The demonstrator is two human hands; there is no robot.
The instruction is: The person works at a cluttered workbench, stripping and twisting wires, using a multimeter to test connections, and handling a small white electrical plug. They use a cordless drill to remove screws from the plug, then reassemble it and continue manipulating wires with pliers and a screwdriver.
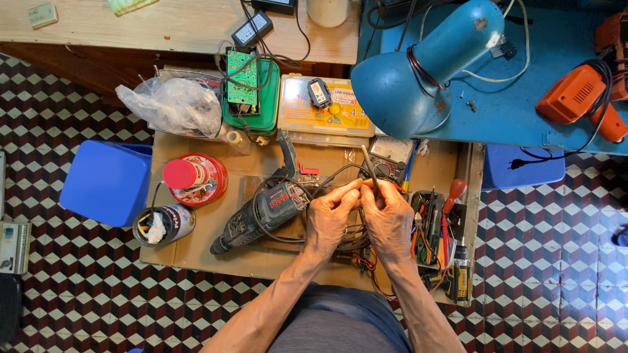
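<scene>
My left hand (329, 219) and my right hand (390, 219) meet over the middle of a low wooden table (196, 248). The right hand grips a thin dark tool (369, 165) whose shaft sticks up past its fingers. The left fingertips pinch the end of a black cable (333, 175) close to the tool's lower end. That cable loops back to a dark power drill (261, 216) lying on the table just left of my left hand. More coiled wires lie under both hands.
A red round tin (196, 180), a can with rags (162, 224), a plastic bag (171, 104), a green box with a circuit board (245, 88), a parts box (324, 108), a multimeter (391, 155), a blue lamp (425, 65), an orange drill (579, 98), hand tools (445, 229), a blue stool (108, 183).
</scene>
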